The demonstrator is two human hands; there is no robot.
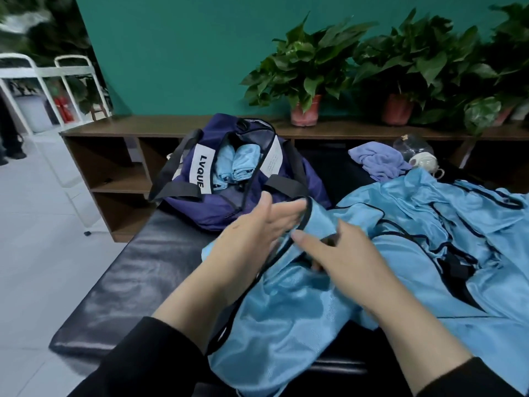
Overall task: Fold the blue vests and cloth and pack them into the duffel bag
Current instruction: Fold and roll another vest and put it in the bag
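Observation:
A light blue vest (289,305) with black trim lies across the black padded bench (120,287) in front of me. My left hand (257,227) lies with straight fingers against the vest's black-edged strap. My right hand (335,253) rests on the vest's upper part, thumb out to the left; its fingertips are hidden in the fabric. More blue vests (446,224) lie in a heap to the right. The navy duffel bag (229,170) stands unzipped at the bench's far end with folded blue vests (237,164) inside. A lilac cloth (378,161) lies crumpled behind the heap.
A brown shelf unit (120,156) runs along the green wall, with potted plants (309,73) on top. A clear container and a small white pot (420,159) sit beside the lilac cloth. White metal racks (54,78) stand at the left over the pale tiled floor.

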